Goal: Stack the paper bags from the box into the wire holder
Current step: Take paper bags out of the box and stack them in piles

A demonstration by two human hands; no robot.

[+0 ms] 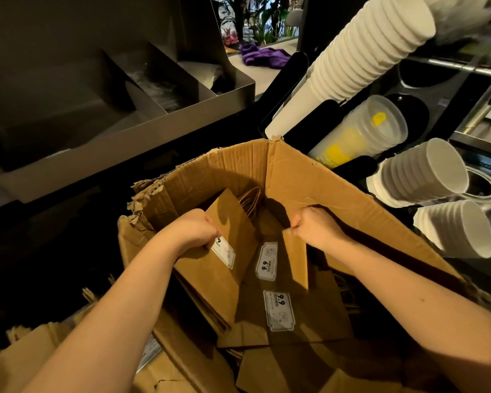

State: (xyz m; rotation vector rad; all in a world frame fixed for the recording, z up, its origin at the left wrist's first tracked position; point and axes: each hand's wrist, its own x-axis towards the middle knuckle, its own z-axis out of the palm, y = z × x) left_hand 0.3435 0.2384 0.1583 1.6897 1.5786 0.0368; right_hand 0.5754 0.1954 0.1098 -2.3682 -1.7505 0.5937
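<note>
We're behind the counter of a café or drinks shop. What says so:
- a long sleeve of white paper cups (pixel 372 49) at top right
- shorter cup stacks (pixel 420 171) below it
- clear plastic cups (pixel 363 131) with yellow print in between
- a steel compartment bin (pixel 153 89) at upper left
- a purple cloth (pixel 264 56) at the far edge of the pale counter (pixel 255 80), with plants (pixel 255 21) beyond
- brown paper bags (pixel 230 219) in a cardboard box (pixel 309 177), carrying 9.9 labels (pixel 279 310)

The torn corrugated cardboard box (pixel 323 182) and the flat kraft paper bags (pixel 227 276) inside are brown. Rectangular stickers (pixel 278 310) on the bags are white with black "9.9" print. Stacked ribbed paper cups (pixel 366 52) are white, nested plastic cups (pixel 363 131) translucent with yellow print, the crumpled cloth (pixel 262 56) purple.
</note>
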